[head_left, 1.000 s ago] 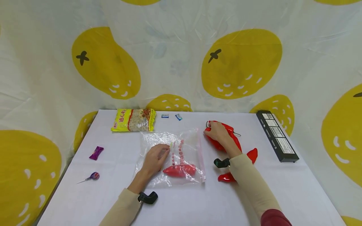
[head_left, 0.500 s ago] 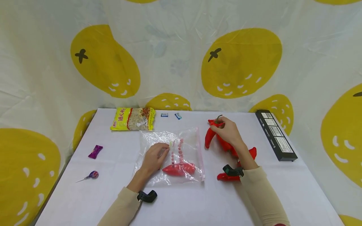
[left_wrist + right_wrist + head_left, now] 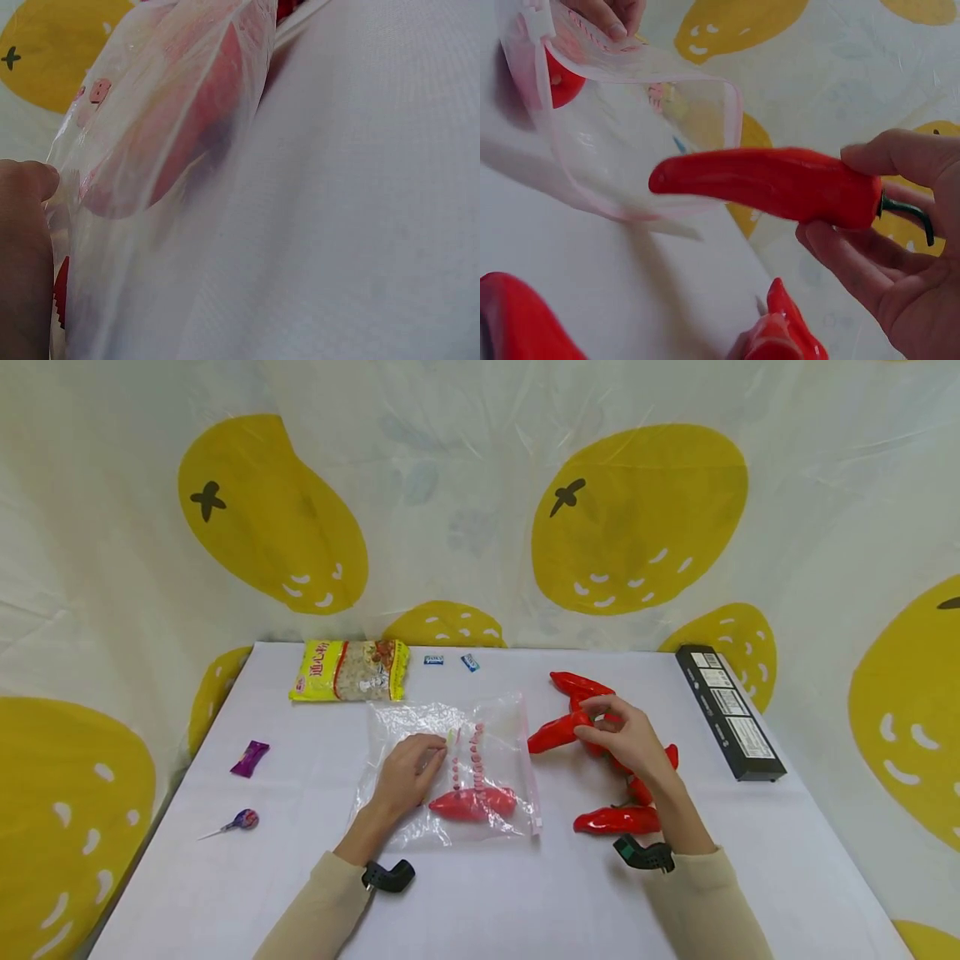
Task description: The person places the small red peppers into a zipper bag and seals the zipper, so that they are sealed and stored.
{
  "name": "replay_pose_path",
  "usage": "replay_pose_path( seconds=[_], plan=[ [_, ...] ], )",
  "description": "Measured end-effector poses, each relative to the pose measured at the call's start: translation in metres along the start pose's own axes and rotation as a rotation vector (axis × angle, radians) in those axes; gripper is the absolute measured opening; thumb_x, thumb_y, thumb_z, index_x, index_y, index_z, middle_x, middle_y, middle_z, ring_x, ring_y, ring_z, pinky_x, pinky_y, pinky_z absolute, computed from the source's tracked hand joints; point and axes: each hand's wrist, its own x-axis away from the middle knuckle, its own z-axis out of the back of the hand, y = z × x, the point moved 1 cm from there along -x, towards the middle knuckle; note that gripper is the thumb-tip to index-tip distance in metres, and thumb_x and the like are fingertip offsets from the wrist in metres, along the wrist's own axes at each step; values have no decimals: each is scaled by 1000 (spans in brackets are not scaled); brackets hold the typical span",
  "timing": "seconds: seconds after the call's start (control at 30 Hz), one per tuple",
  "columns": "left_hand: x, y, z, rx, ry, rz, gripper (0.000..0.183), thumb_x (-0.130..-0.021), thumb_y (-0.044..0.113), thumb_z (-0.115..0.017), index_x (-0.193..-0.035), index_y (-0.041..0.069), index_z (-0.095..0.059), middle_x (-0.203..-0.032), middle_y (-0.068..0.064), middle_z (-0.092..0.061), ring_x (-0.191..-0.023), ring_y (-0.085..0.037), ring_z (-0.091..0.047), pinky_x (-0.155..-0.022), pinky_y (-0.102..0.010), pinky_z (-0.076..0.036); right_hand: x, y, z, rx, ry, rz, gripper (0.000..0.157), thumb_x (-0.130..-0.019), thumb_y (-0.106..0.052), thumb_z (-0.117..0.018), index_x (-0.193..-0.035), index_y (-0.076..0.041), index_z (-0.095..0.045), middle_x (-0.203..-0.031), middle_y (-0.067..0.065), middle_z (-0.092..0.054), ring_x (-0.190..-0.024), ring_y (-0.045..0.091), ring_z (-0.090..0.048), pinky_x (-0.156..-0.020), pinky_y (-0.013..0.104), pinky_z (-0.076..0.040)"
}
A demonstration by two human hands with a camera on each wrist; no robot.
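My right hand pinches a red chili pepper near its green-stemmed end, between thumb and fingers. The pepper's tip points left, right at the pink-edged mouth of a clear zip bag. In the right wrist view that mouth gapes wide. Another red pepper lies inside the bag, behind the printed film. My left hand pinches the bag's upper film near the printed lettering; the left wrist view shows the film raised beside the thumb.
More red peppers lie right of the bag, one at the back and one in front. A black box stands at the right edge. A yellow food packet, a purple candy and a lollipop lie left.
My right hand has picked a pepper from the pile, turned it and brought it nearer, to the bag's mouth. My left hand has stayed on the bag.
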Motion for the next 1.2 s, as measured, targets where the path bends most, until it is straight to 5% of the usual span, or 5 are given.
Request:
replay_pose_path(
  seconds=[0.33,0.6,0.9,1.2],
  plan=[
    [-2,3,4,-2,5,6,15,-91,25,-60,-102,17,-65,-104,3,-69,-104,-15,-62,-95,-31,-46,4,29,-35,-150,-166,22,45,-75,-34,-78,-114,-18,-61,-116,8,-61,-100,23,-61,-79,27,-57],
    [-2,3,3,2,7,7,15,-91,24,-61,-102,17,-65,-104,3,-69,-104,-14,-62,-95,-31,-46,-1,27,-72,62,-202,152,40,-74,-36,-78,-109,-25,-64,-103,-3,-67,-97,21,-60,-77,23,-52],
    [-1,1,0,-5,-2,7,14,-91,25,-60,-102,18,-65,-104,4,-69,-104,-14,-61,-96,-32,-46,-1,23,-96,74,-344,191,25,-82,-28,-72,-107,-26,-67,-105,-8,-67,-99,15,-58,-91,32,-53],
    [-1,2,2,-11,-16,20,15,-92,26,-59,-103,17,-64,-105,4,-68,-106,-14,-61,-97,-31,-46,2,20,-98,100,-417,130,28,-84,-35,-69,-111,-32,-65,-110,-11,-65,-104,15,-58,-90,33,-52]
  ],
)
